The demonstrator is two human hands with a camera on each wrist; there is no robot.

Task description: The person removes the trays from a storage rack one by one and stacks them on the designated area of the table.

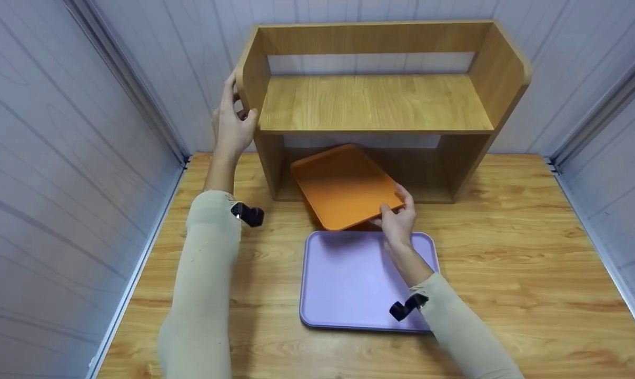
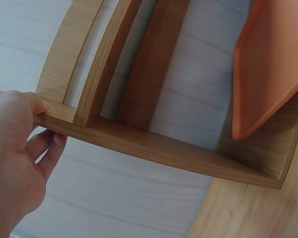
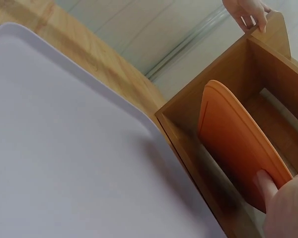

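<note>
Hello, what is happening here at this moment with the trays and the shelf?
A person's right hand grips the near corner of an orange tray, tilted, with its far end under the wooden shelf unit. The left hand holds the unit's left side panel. A purple tray lies flat on the table in front.
</note>
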